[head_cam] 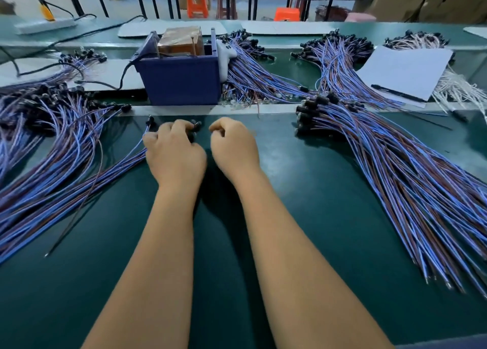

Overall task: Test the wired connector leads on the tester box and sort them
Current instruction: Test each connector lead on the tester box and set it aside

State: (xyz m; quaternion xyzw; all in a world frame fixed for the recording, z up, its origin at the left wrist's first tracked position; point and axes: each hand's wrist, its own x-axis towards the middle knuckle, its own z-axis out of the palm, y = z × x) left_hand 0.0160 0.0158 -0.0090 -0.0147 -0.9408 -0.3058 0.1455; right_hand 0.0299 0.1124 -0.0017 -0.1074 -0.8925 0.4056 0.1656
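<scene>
Piles of blue-and-brown wired leads [395, 164] flank the blue plastic tester box [181, 77], so sorting looks midway. Left hand [175, 151] grips a small bunch; right hand [233, 144] curled, contents unclear.

Box [181, 81] upper centre, lead piles left [52, 148] and right [395, 164], paper [405, 72] upper right, hands [175, 151] centre before box.

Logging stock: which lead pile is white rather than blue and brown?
The white lead pile at far right, partly under the white sheet; all others are blue-brown.
</scene>
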